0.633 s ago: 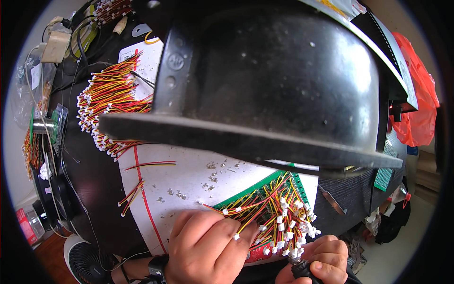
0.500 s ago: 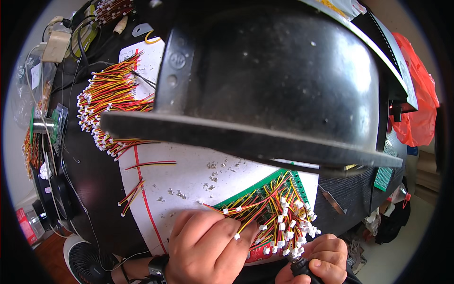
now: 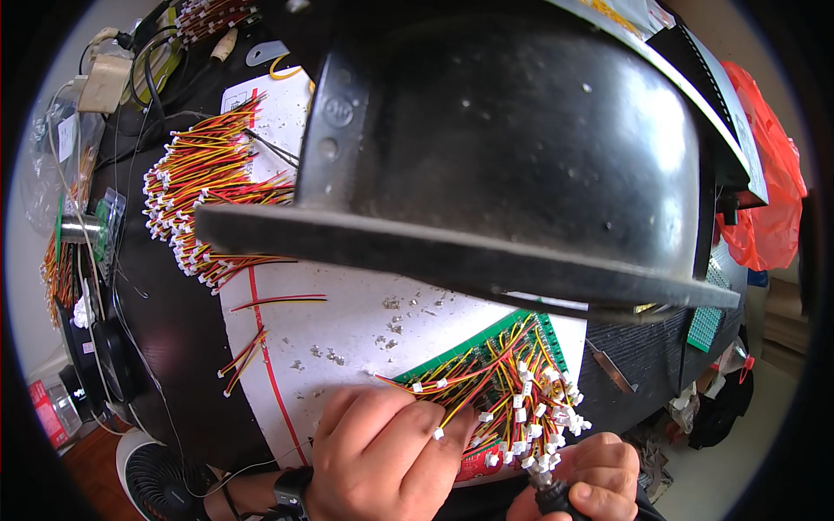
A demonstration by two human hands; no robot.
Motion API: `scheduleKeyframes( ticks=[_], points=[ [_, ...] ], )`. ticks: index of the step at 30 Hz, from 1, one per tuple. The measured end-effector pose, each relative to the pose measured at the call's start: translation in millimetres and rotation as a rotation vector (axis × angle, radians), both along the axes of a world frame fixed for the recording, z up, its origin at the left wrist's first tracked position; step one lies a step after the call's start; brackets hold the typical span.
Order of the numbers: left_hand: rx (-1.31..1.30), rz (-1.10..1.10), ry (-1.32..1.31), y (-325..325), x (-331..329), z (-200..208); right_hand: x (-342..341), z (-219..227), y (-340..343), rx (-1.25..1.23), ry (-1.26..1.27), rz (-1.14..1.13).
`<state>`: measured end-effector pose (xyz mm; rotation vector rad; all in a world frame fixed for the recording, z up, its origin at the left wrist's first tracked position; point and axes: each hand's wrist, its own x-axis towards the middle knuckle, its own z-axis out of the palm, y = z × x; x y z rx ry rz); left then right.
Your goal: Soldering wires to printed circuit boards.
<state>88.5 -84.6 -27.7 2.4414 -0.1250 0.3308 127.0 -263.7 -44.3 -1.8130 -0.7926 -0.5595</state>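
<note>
A green circuit board (image 3: 465, 346) lies tilted on a white sheet, crowded with red, yellow and black wires (image 3: 499, 369) that end in small white plugs (image 3: 540, 431). My left hand (image 3: 387, 451), with a dark watch at its wrist, is curled over the board's near left side. Its fingertips are tucked among the wires, and what they pinch is hidden. My right hand (image 3: 599, 478) is wrapped round the black handle of a soldering iron (image 3: 553, 497) with a metal collar. The plugs and wires hide its tip.
A large black rounded housing (image 3: 512, 130) with a flange overhangs the board's far side. Left of it lies a big bundle of plugged wires (image 3: 208, 187). Clear scraps (image 3: 391, 321) dot the white sheet (image 3: 321, 295). A solder spool (image 3: 80, 228) and small fan (image 3: 165, 469) stand left.
The view has shifted very slightly. Both hands keep almost the same place and grip, and the board and wires lie as before.
</note>
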Motion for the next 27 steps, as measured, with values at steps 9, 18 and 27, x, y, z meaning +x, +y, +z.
scheduleKeyframes(
  ticks=[9,18,27],
  points=[
    [-0.034,0.006,0.013,1.1,-0.5,-2.9,0.5,-1.2,1.8,0.005,0.012,-0.024],
    [-0.045,0.0,0.013,0.7,-0.8,-0.7,2.7,1.0,-0.6,-0.019,0.002,0.019],
    [-0.053,0.002,0.023,1.1,-1.6,0.2,1.9,0.8,-0.4,-0.016,0.002,0.019]
  ],
)
